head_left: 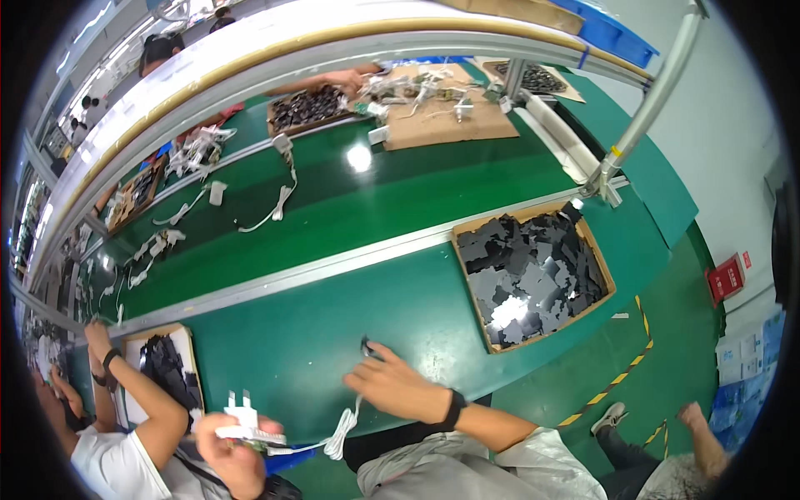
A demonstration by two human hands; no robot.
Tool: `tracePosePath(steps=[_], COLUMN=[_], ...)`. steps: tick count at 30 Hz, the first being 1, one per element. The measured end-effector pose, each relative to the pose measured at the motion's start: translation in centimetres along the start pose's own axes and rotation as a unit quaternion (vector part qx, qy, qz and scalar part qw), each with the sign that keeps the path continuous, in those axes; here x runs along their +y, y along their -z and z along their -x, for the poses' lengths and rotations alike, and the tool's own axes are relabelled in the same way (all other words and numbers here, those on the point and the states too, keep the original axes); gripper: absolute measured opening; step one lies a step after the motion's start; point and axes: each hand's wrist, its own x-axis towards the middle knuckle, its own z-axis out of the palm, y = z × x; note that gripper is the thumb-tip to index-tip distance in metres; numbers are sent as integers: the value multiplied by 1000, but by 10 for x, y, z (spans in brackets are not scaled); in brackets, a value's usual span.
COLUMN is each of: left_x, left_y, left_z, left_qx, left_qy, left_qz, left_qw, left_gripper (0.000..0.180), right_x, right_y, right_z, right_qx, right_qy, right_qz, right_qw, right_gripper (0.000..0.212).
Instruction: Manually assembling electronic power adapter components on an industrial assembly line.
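Observation:
My left hand grips a white power adapter with its two flat prongs pointing up. An opened side shows what looks like a circuit board edge. From the adapter a white cable, tied in a bundle, runs across the table's near edge toward my right hand. That hand is over the green table, its fingertips closed on a small dark piece. To its right stands a shallow cardboard tray heaped with black and grey flat pieces.
A co-worker's arm is at the left beside a tray of black pieces. Beyond a metal rail, white adapters with cables lie on a green surface. Another person's hand works near cardboard. A slanted post rises at right.

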Motion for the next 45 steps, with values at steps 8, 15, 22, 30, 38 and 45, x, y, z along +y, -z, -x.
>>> tracePosePath(steps=[8,15,22,30,38,45], left_x=[-61,-152,-173,-155,-166,-161], left_y=[64,113,125,74,94,98], left_z=[-87,-187,-124,-55,-52,-58], left_qx=[-47,130,-15,-115,-72,-68], left_qy=[242,157,152,156,186,174], left_qz=[-94,26,-169,-137,-51,-52], left_qw=[965,979,974,971,979,981], left_gripper=[31,38,29,24,24,24], right_x=[33,53,54,161,190,215], right_y=[86,102,124,88,-29,48], right_z=[36,-65,-87,-288,-381,-356], right_qx=[-74,168,38,-50,6,346], right_qy=[-69,-30,-85,-67,-141,-109], right_qz=[-161,46,64,71,218,-79], right_qw=[982,984,994,994,966,929], right_gripper=[16,22,27,31,23,38])
